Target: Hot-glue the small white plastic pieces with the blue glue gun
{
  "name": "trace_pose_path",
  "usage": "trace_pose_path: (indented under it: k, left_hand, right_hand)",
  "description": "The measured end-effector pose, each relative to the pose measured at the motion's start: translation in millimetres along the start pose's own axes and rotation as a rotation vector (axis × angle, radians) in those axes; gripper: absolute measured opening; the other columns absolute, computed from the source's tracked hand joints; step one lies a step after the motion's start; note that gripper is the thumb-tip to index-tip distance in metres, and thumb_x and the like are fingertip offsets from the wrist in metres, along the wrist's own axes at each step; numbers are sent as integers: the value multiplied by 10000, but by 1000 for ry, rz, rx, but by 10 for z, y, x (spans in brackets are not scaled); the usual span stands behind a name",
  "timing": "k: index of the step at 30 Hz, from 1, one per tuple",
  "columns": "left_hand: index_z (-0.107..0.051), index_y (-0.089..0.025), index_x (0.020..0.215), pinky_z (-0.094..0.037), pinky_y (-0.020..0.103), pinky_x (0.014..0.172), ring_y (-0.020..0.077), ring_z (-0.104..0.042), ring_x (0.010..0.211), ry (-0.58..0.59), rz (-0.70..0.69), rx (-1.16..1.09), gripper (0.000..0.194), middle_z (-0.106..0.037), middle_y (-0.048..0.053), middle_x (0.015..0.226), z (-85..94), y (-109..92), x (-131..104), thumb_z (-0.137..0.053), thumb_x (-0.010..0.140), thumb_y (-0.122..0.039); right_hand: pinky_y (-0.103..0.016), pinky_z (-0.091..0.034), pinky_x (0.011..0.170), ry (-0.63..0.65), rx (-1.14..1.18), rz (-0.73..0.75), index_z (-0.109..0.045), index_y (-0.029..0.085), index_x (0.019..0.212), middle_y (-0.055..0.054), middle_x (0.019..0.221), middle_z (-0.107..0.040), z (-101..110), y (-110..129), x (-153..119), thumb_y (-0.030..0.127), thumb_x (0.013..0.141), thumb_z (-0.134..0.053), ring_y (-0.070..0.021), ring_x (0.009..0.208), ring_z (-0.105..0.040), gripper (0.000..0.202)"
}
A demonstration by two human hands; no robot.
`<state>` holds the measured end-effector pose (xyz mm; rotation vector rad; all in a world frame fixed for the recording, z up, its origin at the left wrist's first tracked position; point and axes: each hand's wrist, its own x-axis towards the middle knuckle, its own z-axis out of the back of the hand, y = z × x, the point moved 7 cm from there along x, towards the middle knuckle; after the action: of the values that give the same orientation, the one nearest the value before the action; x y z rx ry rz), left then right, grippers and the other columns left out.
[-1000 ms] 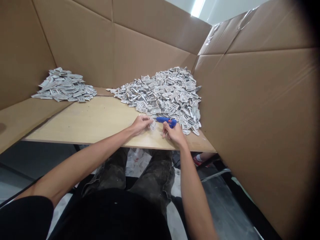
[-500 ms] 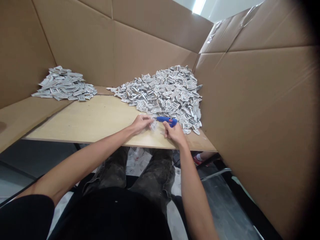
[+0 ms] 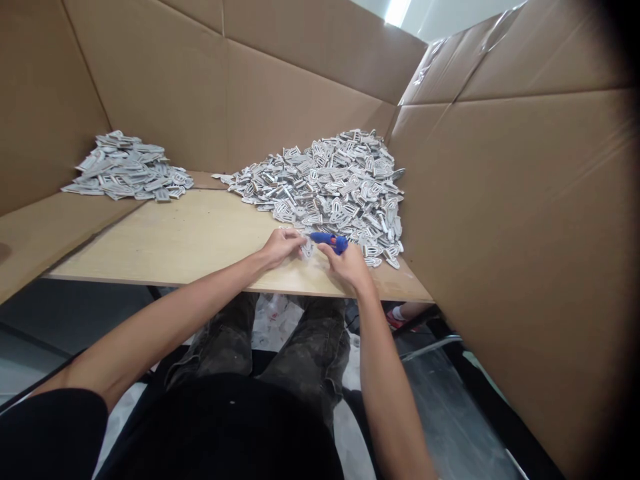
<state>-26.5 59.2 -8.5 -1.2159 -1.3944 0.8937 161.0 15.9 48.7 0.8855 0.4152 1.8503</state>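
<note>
Between the fingertips of my left hand [image 3: 281, 247] is a small white slotted piece [image 3: 307, 248], pointed at one end. My right hand [image 3: 349, 264] is wrapped round a blue hot glue gun [image 3: 327, 240], its nozzle pointing left at that piece. Whether the nozzle touches it I cannot tell. Both hands are just above the front part of the wooden table [image 3: 200, 243]. Right behind them rises a big heap of similar white slotted pieces [image 3: 335, 177].
A smaller heap of white pieces [image 3: 131, 167] lies at the back left. Tall cardboard walls [image 3: 310, 87] enclose the table at the back and sides. Below the table's front edge, a person's foot in a red shoe [image 3: 397, 318] shows at the right.
The glue gun has shifted slightly to the left, with its tip closer over the white piece. My left hand has stayed nearly still.
</note>
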Motion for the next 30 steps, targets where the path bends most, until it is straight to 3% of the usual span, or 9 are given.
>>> trace_pose_path:
  k: [6, 13, 15, 17, 21, 25, 28, 30]
  left_hand:
    - [-654, -137, 625, -488, 247, 557, 127, -600, 510, -7, 26, -15, 264, -640, 31, 564, -10, -34, -19, -878, 726, -232]
    - [-614, -145, 616, -490, 246, 528, 121, -591, 484, -8, 53, -87, 312, -606, 12, 547, -1, -7, 2, -889, 744, -216]
    - [-603, -145, 618, -503, 240, 546, 125, -622, 525, -27, 77, -118, 315, -623, 14, 584, -2, 1, 6, -891, 738, -194]
    - [-608, -140, 637, -502, 230, 554, 123, -638, 554, -63, 111, -135, 308, -644, 20, 625, 3, -1, 6, -897, 734, -184]
    - [-627, -134, 693, -521, 240, 591, 122, -655, 574, -146, 101, -139, 302, -660, 20, 687, 72, -118, 45, -916, 743, -206]
    - [-637, -148, 694, -468, 232, 554, 151, -669, 584, -215, -7, 64, 236, -658, 16, 668, 347, -363, 200, -849, 788, -195]
    - [-663, -153, 643, -410, 223, 537, 146, -612, 552, -266, -51, 323, 175, -644, 17, 592, 733, -544, 392, -789, 761, -124]
    - [-664, -147, 598, -406, 231, 554, 141, -568, 526, -329, 1, 396, 174, -615, 16, 539, 1077, -635, 533, -779, 665, -35]
  right_hand:
    - [-296, -473, 721, 70, -195, 93, -786, 223, 942, -37, 772, -745, -33, 256, -16, 546, 991, -656, -217, 719, -643, 352]
    - [-295, -445, 769, 84, -323, 131, -756, 233, 1124, -92, 986, -780, -154, 348, -54, 451, 1037, -647, -255, 880, -704, 258]
    - [-299, -444, 781, -31, -365, 144, -725, 218, 1113, -115, 1033, -762, -116, 356, -50, 452, 1043, -637, -260, 906, -692, 260]
    - [-309, -443, 784, -235, -374, 153, -686, 201, 1059, -128, 1023, -731, 10, 377, -69, 481, 1059, -596, -255, 885, -665, 294]
    - [-323, -435, 757, -590, -275, 195, -577, 229, 887, -76, 833, -625, 325, 402, -178, 633, 1082, -449, -229, 770, -579, 467]
    - [-322, -416, 717, -613, -217, 210, -467, 261, 801, -34, 746, -547, 436, 339, -173, 722, 1042, -441, -210, 706, -519, 521]
    - [-320, -400, 699, -594, -178, 205, -426, 269, 774, -15, 710, -520, 430, 277, -133, 729, 1017, -470, -200, 676, -494, 523]
    - [-321, -396, 695, -591, -154, 183, -425, 270, 766, -8, 693, -516, 415, 238, -110, 722, 1005, -493, -198, 666, -489, 516]
